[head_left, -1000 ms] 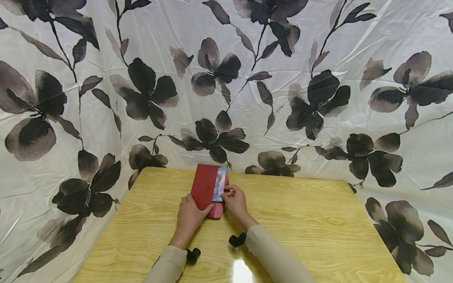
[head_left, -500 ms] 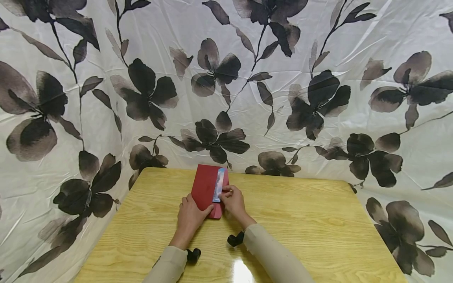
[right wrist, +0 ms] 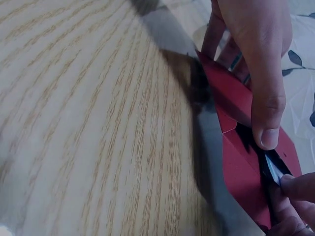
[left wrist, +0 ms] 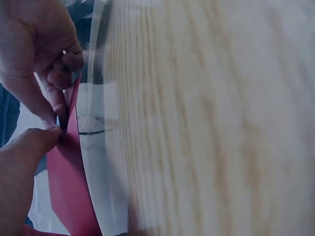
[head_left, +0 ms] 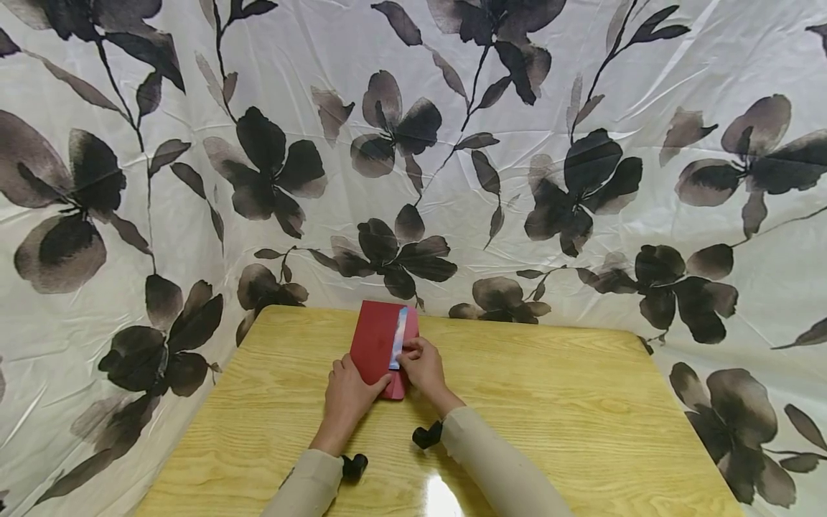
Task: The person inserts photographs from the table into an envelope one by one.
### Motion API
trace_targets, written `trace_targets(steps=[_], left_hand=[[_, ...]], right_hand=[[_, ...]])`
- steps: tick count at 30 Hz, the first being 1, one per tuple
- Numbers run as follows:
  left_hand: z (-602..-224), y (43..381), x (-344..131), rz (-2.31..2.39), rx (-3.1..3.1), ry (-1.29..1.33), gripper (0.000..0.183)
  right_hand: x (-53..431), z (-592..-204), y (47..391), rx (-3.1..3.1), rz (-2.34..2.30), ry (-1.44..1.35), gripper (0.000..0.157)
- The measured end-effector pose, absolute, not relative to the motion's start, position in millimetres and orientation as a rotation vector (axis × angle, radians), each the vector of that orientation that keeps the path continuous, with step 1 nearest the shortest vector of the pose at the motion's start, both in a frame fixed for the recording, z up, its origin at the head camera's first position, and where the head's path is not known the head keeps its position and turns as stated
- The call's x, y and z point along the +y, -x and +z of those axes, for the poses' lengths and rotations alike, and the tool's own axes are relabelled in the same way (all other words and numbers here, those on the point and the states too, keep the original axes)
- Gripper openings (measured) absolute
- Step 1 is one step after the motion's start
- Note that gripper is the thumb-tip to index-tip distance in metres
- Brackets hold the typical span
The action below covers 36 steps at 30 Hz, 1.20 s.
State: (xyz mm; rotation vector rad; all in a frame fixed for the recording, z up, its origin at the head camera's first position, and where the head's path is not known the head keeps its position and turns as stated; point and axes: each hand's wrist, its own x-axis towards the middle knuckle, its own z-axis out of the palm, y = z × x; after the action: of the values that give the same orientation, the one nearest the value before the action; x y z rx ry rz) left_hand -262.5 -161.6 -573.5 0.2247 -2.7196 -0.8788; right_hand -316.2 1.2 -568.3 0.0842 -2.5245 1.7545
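Note:
A red envelope [head_left: 376, 334] stands tilted up over the far part of the table, its paler flap unfolded on the right. My left hand [head_left: 345, 395] grips its lower left corner, thumb across the front. A narrow strip of a blue-and-white printed card [head_left: 399, 332] shows along the envelope's opening; the rest is hidden inside. My right hand [head_left: 423, 366] pinches the card's outer edge near its lower end. In the right wrist view the left thumb lies at the dark opening, and the card [right wrist: 273, 169] sits between the envelope's walls beside the right fingertips.
The wooden table [head_left: 549, 402] extends to both sides and toward me. Behind it hangs a white cloth [head_left: 491, 237] with dark flowers, close to the far edge. A black wrist camera [head_left: 354, 467] sticks out from the left sleeve, another black camera [head_left: 428, 436] from the right.
My right hand has moved slightly left, sliding the card deeper into the envelope, so its visible strip is narrower. The left hand and the envelope have stayed nearly still.

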Motion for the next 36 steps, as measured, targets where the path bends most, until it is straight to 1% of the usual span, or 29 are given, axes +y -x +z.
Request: trace_targets(steps=[9,18,36], left_hand=[[-574.3,263.2,-160.9,-0.87,-2.741,-0.231,0.095],[-574.9,263.8,-161.9,-0.867,-2.746,-0.226,0.095],[-575.5,263.3,-162.3,-0.853,-2.738,-0.219,0.094]], right_hand=[[-1.0,-569.1,318.3,-2.539,1.686,-0.083,0.027],[-4.7,-568.7,318.6,-2.552,1.662,-0.066,0.023],[-7.7,-568.9,319.2,-2.554,1.61,-0.093,0.021]])
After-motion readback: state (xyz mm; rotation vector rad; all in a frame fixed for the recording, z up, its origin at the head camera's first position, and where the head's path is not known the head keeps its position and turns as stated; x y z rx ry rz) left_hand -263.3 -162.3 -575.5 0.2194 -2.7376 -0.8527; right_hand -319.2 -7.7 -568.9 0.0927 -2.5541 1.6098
